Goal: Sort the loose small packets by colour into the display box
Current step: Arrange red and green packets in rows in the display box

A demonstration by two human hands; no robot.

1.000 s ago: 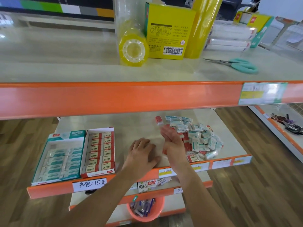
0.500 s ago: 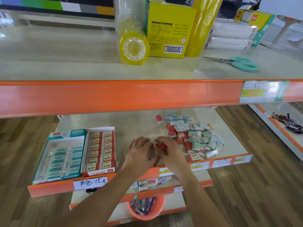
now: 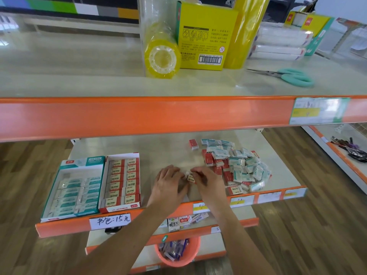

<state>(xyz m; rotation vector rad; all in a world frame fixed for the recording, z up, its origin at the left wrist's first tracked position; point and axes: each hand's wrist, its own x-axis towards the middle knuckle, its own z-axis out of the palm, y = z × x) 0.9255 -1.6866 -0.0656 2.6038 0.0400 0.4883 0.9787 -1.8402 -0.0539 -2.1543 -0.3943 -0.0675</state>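
Observation:
A heap of loose red and teal small packets [image 3: 236, 167] lies on the middle shelf at the right. Two display boxes stand at the left: a teal box [image 3: 79, 161] partly filled with teal packets and a red box [image 3: 137, 155] filled with red packets. My right hand [image 3: 208, 183] pinches a red-and-cream packet [image 3: 191, 178] between the boxes and the heap. My left hand [image 3: 168, 185] lies palm down beside it, its fingers touching the same packet; what is under its palm is hidden.
The orange edge of the upper shelf [image 3: 139, 116] overhangs the work area. Tape rolls [image 3: 161, 56], a yellow carton [image 3: 204, 36] and teal scissors [image 3: 294, 76] lie on top. An orange bucket [image 3: 178, 253] sits on a lower shelf below my arms.
My right hand left the heap with a red packet, carried it left to my left hand and turned it, so its cream label side now shows. The left hand stayed in place.

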